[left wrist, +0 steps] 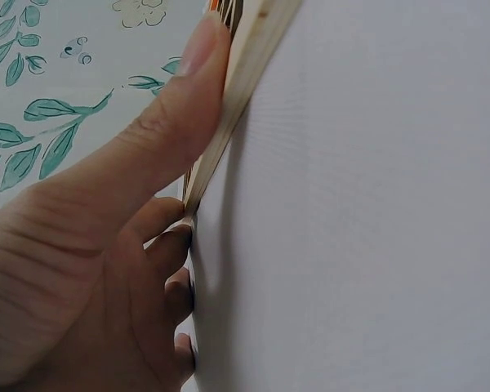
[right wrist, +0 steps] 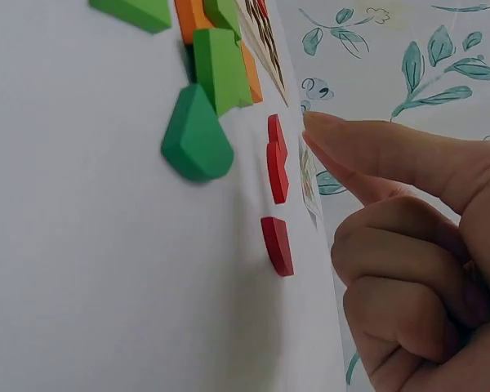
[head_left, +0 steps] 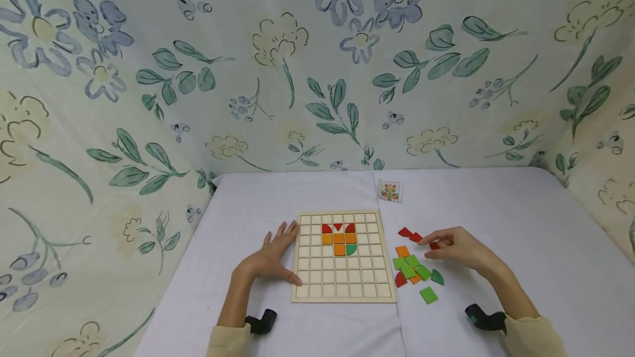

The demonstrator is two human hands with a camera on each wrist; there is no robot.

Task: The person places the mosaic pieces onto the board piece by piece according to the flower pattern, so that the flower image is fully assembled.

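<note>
A wooden grid board (head_left: 315, 277) lies on the table with red, orange and green pieces set in its upper middle cells. My left hand (head_left: 268, 260) rests against the board's left edge, fingers spread; in the left wrist view the thumb (left wrist: 159, 122) lies along the rim. My right hand (head_left: 461, 249) hovers beside several red pieces (head_left: 405, 232), index finger and thumb stretched out, the other fingers folded. Nothing shows between its fingertips. In the right wrist view, a red piece (right wrist: 278, 247) lies below the hand and a dark green piece (right wrist: 198, 135) is beyond.
Right of the board, green squares (head_left: 429, 295) lie heaped with orange pieces (head_left: 402, 251), a red quarter-round piece (head_left: 401, 280) and a green quarter-round piece (head_left: 437, 276). A small pattern card (head_left: 390, 191) lies behind the board. White cloth (head_left: 258, 191) covers the table, before a floral curtain (head_left: 317, 98).
</note>
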